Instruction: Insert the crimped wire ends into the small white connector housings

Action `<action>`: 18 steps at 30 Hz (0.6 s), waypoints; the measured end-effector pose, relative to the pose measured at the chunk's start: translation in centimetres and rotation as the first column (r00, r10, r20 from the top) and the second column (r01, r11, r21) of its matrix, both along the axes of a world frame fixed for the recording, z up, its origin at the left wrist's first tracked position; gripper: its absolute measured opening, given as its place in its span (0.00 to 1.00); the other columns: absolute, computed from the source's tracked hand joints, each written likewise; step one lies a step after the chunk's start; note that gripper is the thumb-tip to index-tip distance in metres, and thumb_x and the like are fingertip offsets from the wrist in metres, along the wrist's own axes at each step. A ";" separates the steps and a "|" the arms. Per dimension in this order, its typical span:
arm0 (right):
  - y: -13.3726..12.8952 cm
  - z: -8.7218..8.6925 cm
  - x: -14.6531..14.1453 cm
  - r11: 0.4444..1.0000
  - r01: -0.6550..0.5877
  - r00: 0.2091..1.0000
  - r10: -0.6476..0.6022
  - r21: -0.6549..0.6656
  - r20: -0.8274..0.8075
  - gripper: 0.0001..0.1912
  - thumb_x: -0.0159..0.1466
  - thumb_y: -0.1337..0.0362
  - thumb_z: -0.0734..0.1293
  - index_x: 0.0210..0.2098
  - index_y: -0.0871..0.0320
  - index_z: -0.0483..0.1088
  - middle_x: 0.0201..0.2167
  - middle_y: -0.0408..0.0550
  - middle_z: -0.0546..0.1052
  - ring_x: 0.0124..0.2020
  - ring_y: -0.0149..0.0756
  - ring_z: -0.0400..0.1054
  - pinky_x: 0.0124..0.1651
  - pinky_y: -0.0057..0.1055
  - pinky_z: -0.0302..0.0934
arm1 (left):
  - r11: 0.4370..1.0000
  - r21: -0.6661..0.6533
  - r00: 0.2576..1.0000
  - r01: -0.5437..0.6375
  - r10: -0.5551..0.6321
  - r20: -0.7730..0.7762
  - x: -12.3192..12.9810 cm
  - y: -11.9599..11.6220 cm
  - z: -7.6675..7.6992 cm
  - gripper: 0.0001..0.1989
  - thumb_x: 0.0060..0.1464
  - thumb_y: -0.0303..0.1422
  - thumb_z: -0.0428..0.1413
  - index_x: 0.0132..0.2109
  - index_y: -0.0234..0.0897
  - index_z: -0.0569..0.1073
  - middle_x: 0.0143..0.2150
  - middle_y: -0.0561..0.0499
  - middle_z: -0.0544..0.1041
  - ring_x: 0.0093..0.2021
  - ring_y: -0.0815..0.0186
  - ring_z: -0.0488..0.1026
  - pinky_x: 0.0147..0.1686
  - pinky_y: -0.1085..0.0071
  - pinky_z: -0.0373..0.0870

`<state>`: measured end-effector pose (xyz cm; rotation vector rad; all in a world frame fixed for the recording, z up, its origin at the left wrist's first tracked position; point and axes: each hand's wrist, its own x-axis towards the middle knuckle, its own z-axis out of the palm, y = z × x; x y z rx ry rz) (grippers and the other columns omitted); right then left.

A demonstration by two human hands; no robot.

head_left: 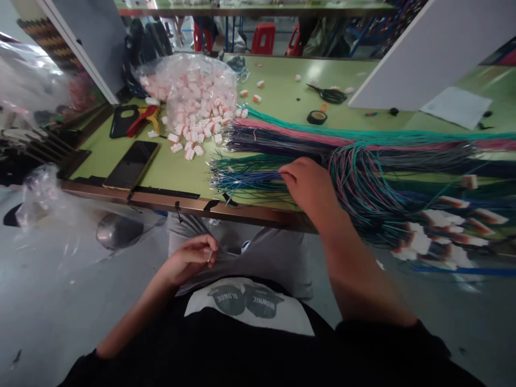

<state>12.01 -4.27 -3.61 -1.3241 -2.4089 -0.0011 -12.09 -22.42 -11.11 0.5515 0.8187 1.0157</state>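
My left hand is above my lap, below the table edge, its fingers curled round a small pale piece that is too small to make out. Over the table, my right hand has its fingertips pinched at the blue wires; whether a wire is between them is hard to tell. Green wires lie just behind, and pink wires and teal wires stretch rightward farther back. White and orange connectors spill from a clear plastic bag.
A phone, red and yellow pliers and a black case lie at the left. Black tape and scissors are behind the wires. Wires with connectors hang at the right edge. A white panel stands at the back right.
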 end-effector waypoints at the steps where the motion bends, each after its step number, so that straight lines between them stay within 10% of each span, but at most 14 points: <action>1: 0.6 -0.2 -0.4 0.999 0.000 1.000 0.000 -0.033 -0.010 0.13 0.62 0.69 0.61 0.42 0.56 0.76 0.40 0.53 0.76 0.39 0.41 0.69 0.40 0.36 0.62 | 1.000 0.004 1.000 0.007 -0.007 0.024 0.1 0.2 0.1 0.11 0.38 0.29 0.67 0.32 0.32 0.76 0.26 0.51 0.74 0.26 0.71 0.69 0.28 0.75 0.65; 11: -3.3 -1.0 -0.5 0.962 -0.234 0.972 0.236 -0.140 0.000 0.09 0.64 0.64 0.63 0.37 0.57 0.75 0.36 0.51 0.77 0.40 0.41 0.70 0.42 0.35 0.60 | 0.998 0.041 0.999 -0.041 0.041 -0.006 1.1 1.3 2.5 0.13 0.47 0.34 0.67 0.40 0.34 0.80 0.33 0.49 0.79 0.27 0.70 0.74 0.27 0.73 0.72; 18: -4.0 -3.2 -2.4 0.953 -0.291 0.957 0.290 -0.080 -0.019 0.15 0.68 0.63 0.57 0.33 0.57 0.73 0.35 0.52 0.76 0.38 0.39 0.68 0.42 0.34 0.58 | 0.974 0.218 0.979 -0.054 0.094 -0.178 2.0 2.5 3.2 0.18 0.48 0.43 0.65 0.42 0.35 0.79 0.18 0.58 0.67 0.19 0.76 0.62 0.19 0.78 0.58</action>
